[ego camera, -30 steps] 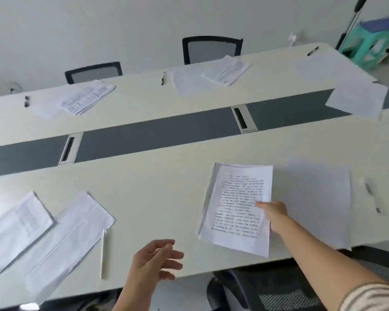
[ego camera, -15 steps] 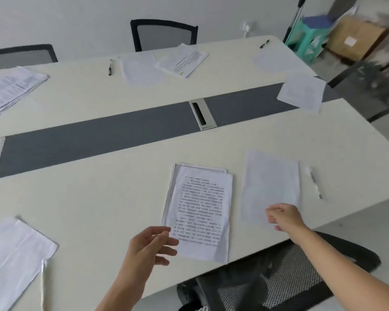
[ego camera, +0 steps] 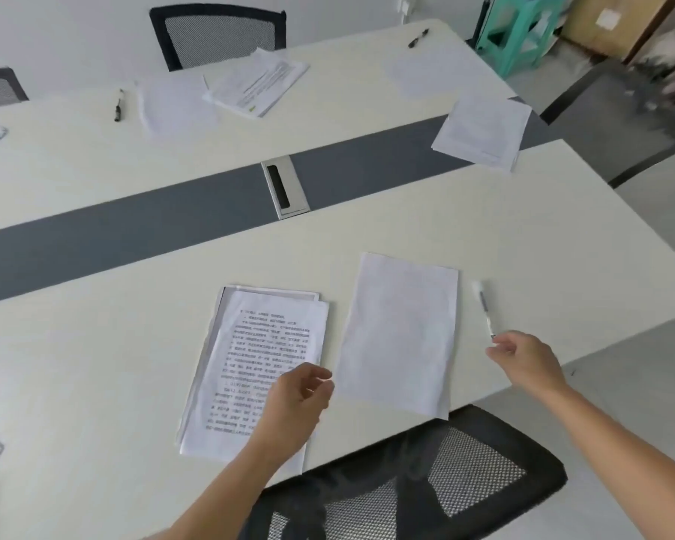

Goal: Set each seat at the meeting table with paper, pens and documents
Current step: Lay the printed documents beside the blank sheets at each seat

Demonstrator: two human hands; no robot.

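Evidently the pen [ego camera: 483, 309] is the next concern: it lies on the table [ego camera: 523, 228] just right of the blank sheet [ego camera: 398, 337], its near tip beside the loosely curled fingers of the right hand [ego camera: 523, 360], which grips nothing yet. Light, stiff and likely to roll, the pen wants a pinch at mid-barrel. The left hand [ego camera: 301, 399] hovers, relaxed and empty, over the printed document [ego camera: 250, 356], a thin, floppy sheaf.

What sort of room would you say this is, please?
Probably an office meeting room: a long table with a cable hatch in its middle, mesh-backed chairs along it, and a document, blank sheet and pen at the near seat.
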